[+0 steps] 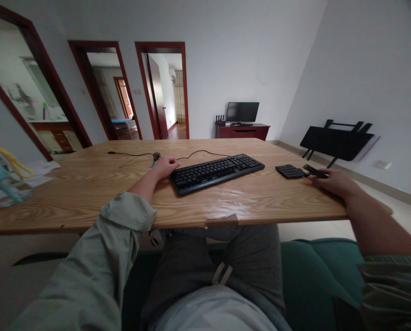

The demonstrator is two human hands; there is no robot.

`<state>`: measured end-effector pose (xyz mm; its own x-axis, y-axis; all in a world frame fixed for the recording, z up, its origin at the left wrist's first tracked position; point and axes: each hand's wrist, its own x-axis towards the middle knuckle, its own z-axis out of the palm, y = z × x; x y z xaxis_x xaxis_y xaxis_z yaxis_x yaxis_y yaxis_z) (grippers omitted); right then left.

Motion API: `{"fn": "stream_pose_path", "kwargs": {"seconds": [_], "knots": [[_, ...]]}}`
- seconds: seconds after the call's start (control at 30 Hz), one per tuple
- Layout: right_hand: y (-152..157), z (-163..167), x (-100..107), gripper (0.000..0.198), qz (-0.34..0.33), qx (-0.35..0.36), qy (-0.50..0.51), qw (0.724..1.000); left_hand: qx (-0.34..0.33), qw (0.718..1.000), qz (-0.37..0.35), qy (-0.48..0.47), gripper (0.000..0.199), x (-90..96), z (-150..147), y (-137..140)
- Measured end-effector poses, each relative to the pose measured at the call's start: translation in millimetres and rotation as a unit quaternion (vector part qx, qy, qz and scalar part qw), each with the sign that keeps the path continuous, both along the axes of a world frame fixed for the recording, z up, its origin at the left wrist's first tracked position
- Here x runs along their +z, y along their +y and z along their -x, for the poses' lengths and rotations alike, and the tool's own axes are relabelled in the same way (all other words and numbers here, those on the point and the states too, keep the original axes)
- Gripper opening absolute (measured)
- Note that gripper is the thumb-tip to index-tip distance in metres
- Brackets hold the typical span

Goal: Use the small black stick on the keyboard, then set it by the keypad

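A black keyboard (215, 174) lies slightly slanted on the wooden table, with a few gaps among its keys near the front row. My left hand (164, 167) is at its left end, fingers curled against the back corner. To the right of the keyboard, small black pieces that look like loose keycaps (290, 171) lie grouped on the wood. My right hand (334, 181) rests beside them, pinching a slim dark object (315, 172) whose exact kind I cannot make out. Its tip points left, close to the keycaps.
A thin black cable (132, 154) with a bundled loop runs behind the keyboard on the table (260, 202). Papers (41, 174) and a light-blue object with a yellow strap (5, 172) are at the left. Brown tape (221, 221) covers part of the front edge.
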<state>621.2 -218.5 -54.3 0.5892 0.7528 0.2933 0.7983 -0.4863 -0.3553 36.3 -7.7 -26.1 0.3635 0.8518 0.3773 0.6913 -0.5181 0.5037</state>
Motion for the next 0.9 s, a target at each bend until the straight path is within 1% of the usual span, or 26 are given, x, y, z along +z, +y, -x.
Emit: {"fn": "stream_pose_path", "kwargs": {"seconds": [0.13,0.3,0.4,0.53,0.7,0.8,0.9], "knots": [[1.6,-1.5,-2.0,0.042,0.034,0.012,-0.009,0.999,-0.001,1.0,-0.006,0.011,0.03,1.4,-0.5,-1.6],[-0.3,1.5,-0.8,0.043,0.045,0.027,0.001,0.999,-0.002,1.0,-0.009,0.014,0.029,1.0,-0.6,-1.3],[-2.6,4.2,1.0,0.04,0.038,0.035,0.001,0.999,-0.005,1.0,-0.014,0.015,0.029,0.2,-0.4,-0.4],[-6.2,10.4,3.9,0.035,0.009,0.064,0.015,0.998,-0.006,1.0,-0.016,0.017,0.029,-1.2,0.3,2.1],[-9.5,20.2,8.5,0.038,-0.002,0.092,0.036,0.995,-0.008,1.0,-0.014,0.02,0.03,-1.8,0.6,3.9],[-8.6,21.0,9.0,0.038,-0.004,0.064,0.041,0.997,-0.007,1.0,-0.015,0.016,0.03,-1.7,0.6,3.6],[-6.4,17.6,8.1,0.035,0.015,0.021,0.029,0.999,-0.008,1.0,-0.015,0.01,0.03,-1.9,0.7,3.8]]}}
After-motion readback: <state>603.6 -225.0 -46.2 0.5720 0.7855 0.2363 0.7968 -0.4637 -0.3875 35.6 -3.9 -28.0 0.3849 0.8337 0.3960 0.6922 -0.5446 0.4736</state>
